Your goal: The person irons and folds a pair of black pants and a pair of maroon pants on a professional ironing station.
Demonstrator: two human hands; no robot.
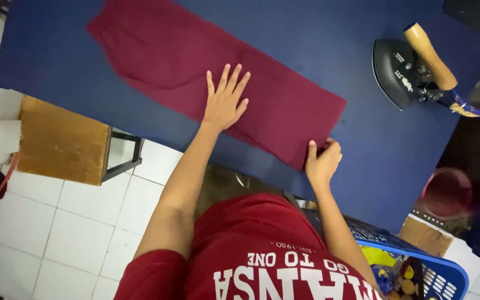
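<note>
Maroon cloth (195,61) folded flat on blue-covered desk (395,144), long axis running far-left to near-right. Near: blue basket (445,272) at right, white tile floor (56,233). Right hand (323,161) at cloth's near-right corner, grip clenched, pinching edge. Left hand (226,103) farther in, grip released, fingers spread, palm flat on cloth middle. Wooden stool (62,139) left, under desk edge. Far right: black iron (401,72) with wooden handle, well apart from cloth, nearer right hand.
</note>
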